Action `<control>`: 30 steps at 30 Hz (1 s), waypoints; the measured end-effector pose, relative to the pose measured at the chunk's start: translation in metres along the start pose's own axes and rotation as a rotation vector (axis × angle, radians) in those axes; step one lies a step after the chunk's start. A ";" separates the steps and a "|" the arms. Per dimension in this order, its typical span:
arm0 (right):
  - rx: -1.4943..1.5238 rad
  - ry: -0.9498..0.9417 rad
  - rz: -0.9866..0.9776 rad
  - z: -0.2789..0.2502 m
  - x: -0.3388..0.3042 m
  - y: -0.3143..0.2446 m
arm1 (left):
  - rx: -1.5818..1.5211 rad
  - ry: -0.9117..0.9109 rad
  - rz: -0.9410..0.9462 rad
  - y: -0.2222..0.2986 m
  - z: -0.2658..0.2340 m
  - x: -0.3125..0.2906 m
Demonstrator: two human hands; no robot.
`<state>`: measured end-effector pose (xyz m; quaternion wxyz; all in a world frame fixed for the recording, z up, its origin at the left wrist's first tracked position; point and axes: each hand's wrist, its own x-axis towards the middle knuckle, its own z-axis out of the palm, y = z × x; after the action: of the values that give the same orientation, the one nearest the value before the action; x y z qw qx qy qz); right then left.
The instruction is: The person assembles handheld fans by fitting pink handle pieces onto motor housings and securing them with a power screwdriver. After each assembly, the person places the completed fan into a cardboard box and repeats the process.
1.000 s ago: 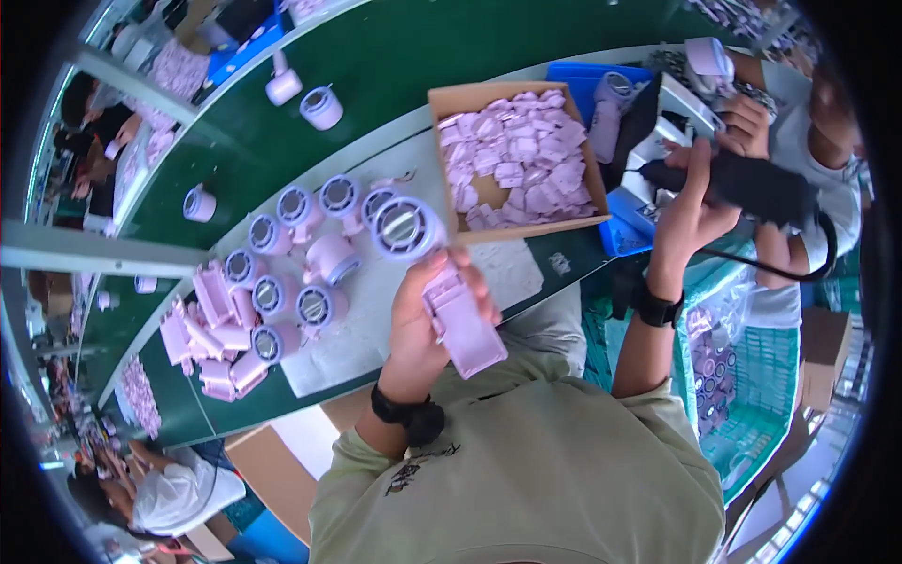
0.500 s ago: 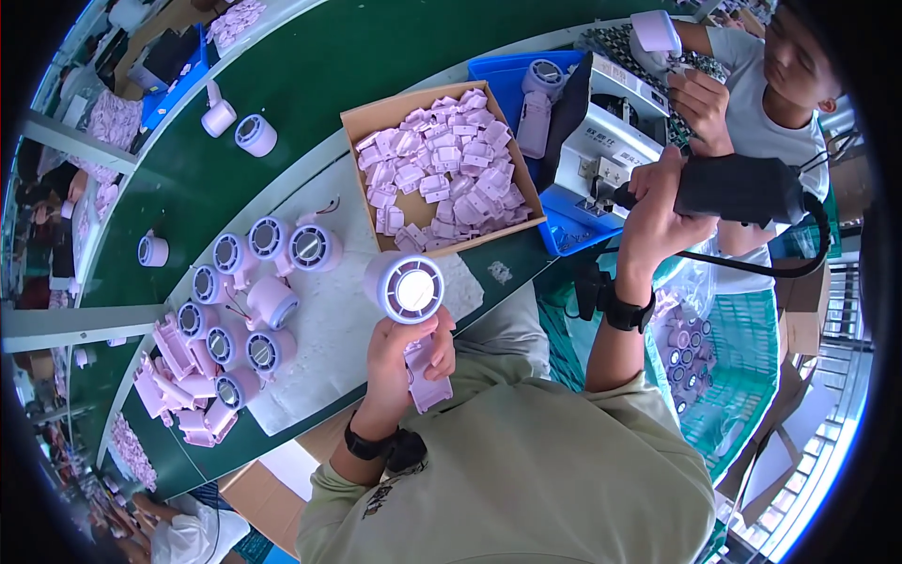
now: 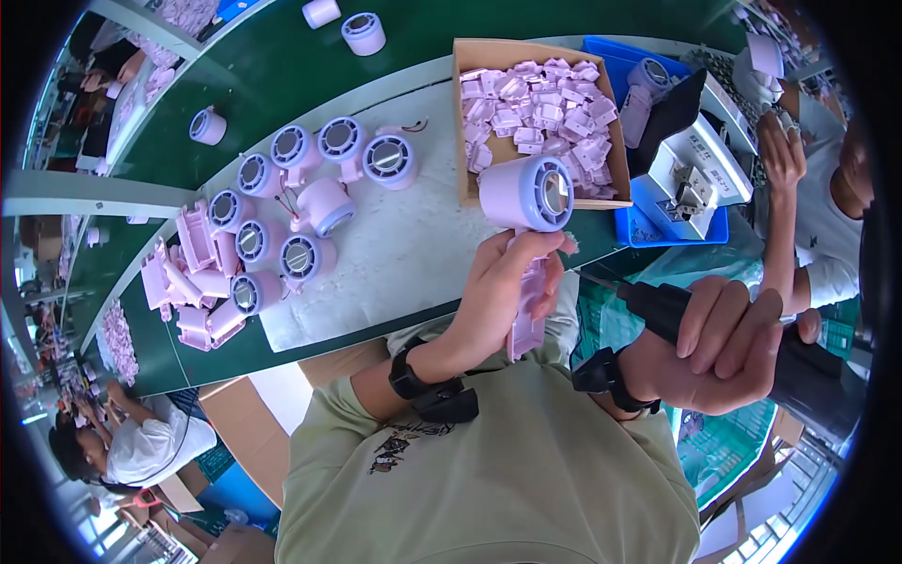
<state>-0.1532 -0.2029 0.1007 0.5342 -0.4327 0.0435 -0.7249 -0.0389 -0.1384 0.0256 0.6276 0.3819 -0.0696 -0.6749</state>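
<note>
My left hand (image 3: 498,291) is closed round the handle of a pink handheld fan (image 3: 512,195). Its round head stands up above my fingers, and the handle's hollow inner side shows below them. Fingers of my right hand (image 3: 719,352) wrap round a black electric screwdriver (image 3: 653,308), whose thin bit points left toward the fan handle, apart from it. Both hands are in front of my body at the bench's near edge. Beyond the fan stands a cardboard box (image 3: 542,202) of small pink plastic parts (image 3: 540,108).
On a white sheet (image 3: 404,263) at left are several pink fan heads (image 3: 305,256) and loose handle shells (image 3: 197,235). A blue tray (image 3: 658,230) with a metal screw feeder (image 3: 700,169) stands right of the box. A co-worker's hand (image 3: 782,150) is at far right, above a green basket (image 3: 742,451).
My right hand has brought the screwdriver away from the screw feeder, down toward my body, its bit now facing the fan. My left hand still holds the fan. The view has shifted.
</note>
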 end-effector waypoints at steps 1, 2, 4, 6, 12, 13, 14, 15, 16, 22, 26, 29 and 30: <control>-0.003 -0.058 -0.006 0.003 -0.003 0.001 | -0.014 -0.013 -0.006 0.000 0.000 -0.001; 0.003 -0.060 -0.002 0.003 -0.005 0.001 | -0.015 -0.008 -0.001 0.000 0.000 -0.003; 0.022 -0.142 0.097 -0.003 -0.010 0.001 | -0.069 -0.010 -0.024 0.000 -0.001 -0.005; 0.033 -0.183 0.148 -0.005 -0.012 0.001 | -0.097 -0.009 -0.034 0.000 -0.002 -0.006; -0.008 -0.175 0.095 0.009 -0.014 0.009 | -0.055 -0.041 -0.034 -0.003 -0.003 -0.005; -0.025 -0.154 0.071 0.012 -0.014 0.010 | -0.050 -0.038 -0.036 -0.003 -0.002 -0.005; -0.025 -0.152 0.070 0.012 -0.015 0.010 | -0.049 -0.037 -0.037 -0.004 -0.002 -0.005; 0.000 -0.152 0.096 0.010 -0.016 0.011 | -0.047 -0.024 -0.040 -0.004 -0.001 -0.006; 0.025 -0.151 0.122 0.009 -0.018 0.012 | -0.045 -0.010 -0.044 -0.005 0.000 -0.007; 0.040 -0.198 0.243 -0.010 -0.023 0.008 | 0.015 0.068 -0.006 -0.003 0.006 -0.012; 0.105 -0.106 0.202 -0.006 -0.026 0.009 | 0.043 0.086 -0.018 0.000 0.008 -0.015; 0.054 -0.220 0.208 -0.005 -0.024 0.005 | 0.034 0.083 -0.013 0.001 0.010 -0.017; 0.055 -0.216 0.208 -0.005 -0.024 0.006 | 0.037 0.085 -0.014 0.001 0.009 -0.016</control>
<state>-0.1505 -0.1882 0.0805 0.6196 -0.4865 0.0102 -0.6159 -0.0444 -0.1275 0.0395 0.6179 0.4226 -0.0527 -0.6609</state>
